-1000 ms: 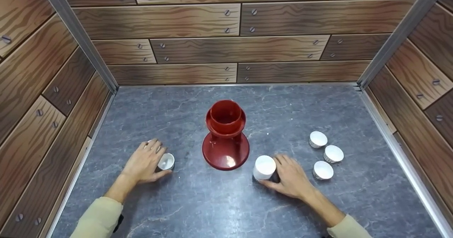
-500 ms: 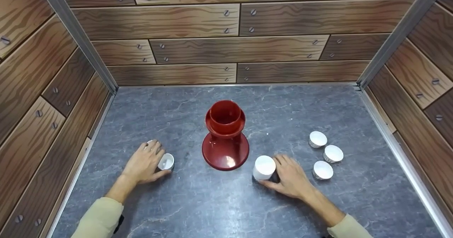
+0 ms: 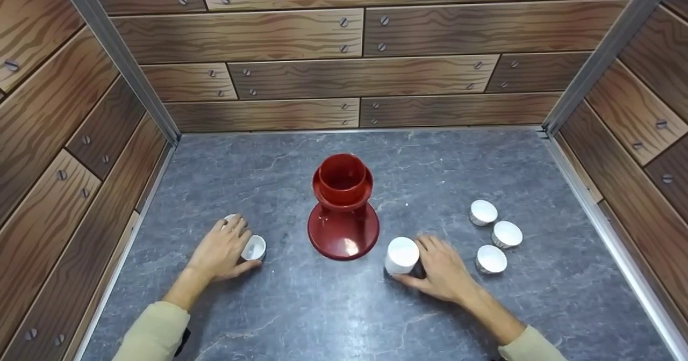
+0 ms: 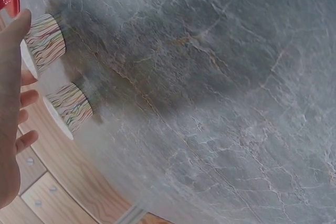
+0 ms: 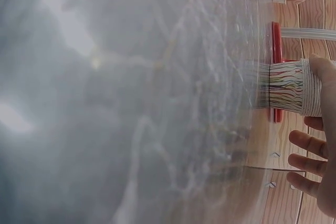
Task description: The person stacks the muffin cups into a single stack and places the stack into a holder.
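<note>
Cup stack (image 3: 401, 258) stands upright on the surface (image 3: 301, 318), right of its middle and well in from the right edge, with layered white rims above a wavy coloured pattern. The right hand (image 3: 441, 269) has it in a grip between thumb and forefinger, the other fingers spread apart behind it. The left hand (image 3: 217, 251), toward the left edge, has thumb and forefinger around the near cup (image 3: 255, 247), a light pinch, with its remaining fingers loose. A far cup (image 4: 72, 109) sits just beyond those fingers, partly hidden in the head view. Between the hands and farther toward the back edge, the red stand (image 3: 344, 235) rises from a round base to an open top. Three loose cups (image 3: 491, 259) sit close together toward the right edge, and wood-patterned walls (image 3: 295, 33) border the back and side edges
</note>
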Tool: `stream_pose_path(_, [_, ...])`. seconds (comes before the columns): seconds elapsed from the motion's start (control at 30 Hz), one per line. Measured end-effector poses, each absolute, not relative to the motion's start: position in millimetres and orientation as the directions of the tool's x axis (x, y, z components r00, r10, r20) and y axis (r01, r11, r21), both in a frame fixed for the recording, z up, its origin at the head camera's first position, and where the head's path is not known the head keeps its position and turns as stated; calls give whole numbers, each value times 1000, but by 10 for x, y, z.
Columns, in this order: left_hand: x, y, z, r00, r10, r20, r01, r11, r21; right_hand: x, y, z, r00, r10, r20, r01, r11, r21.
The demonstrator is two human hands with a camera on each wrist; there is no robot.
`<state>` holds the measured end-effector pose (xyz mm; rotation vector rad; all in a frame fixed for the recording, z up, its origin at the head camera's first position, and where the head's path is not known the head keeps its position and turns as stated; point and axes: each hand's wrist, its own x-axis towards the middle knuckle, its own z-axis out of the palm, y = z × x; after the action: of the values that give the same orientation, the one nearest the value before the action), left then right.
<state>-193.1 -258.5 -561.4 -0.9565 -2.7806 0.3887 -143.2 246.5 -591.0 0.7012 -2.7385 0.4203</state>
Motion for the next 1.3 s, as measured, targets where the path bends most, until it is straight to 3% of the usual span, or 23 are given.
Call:
stream_pose_path(0.4, [-1920, -2572, -5661, -734, 662, 151, 605, 738, -299, -1432, 2458, -5924, -835, -425, 349, -508, 838, -196])
stream_pose_path(0.83, [-1883, -2476, -5612, -738, 658, 153, 604, 744, -287, -1435, 2465, -5918, -837, -425, 345, -509, 836, -205])
stream_pose_path(1.3, [-1876, -2268, -5636, -680, 693, 239, 631, 720, -289, -1436, 2472, -5916, -844, -417, 338, -500, 839, -214])
